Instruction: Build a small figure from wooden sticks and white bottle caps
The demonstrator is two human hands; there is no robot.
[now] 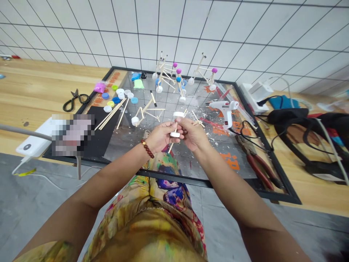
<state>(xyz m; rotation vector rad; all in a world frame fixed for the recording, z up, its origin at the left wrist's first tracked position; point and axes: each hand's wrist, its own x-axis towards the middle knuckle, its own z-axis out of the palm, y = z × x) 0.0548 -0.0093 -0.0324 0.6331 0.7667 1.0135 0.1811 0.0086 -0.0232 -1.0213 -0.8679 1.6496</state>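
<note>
Near the middle of the glass panel, my left hand (163, 136) and my right hand (193, 134) meet around a small wooden stick piece with white bottle caps. One white cap (178, 114) is at its top and another white cap (175, 134) at its lower end. The fingers of both hands are closed on this piece. To the left of my hands stands a partly built stick frame (147, 111) with a white cap as a wheel. Short loose sticks (197, 118) lie just beyond my right hand.
Finished-looking stick models (170, 78) stand at the back. A white glue gun (225, 109) and pliers (257, 162) are on the right. Scissors (75, 100), coloured caps (116, 99), long sticks (110, 114) and a white power bank (40, 136) are left. Cables cross both sides.
</note>
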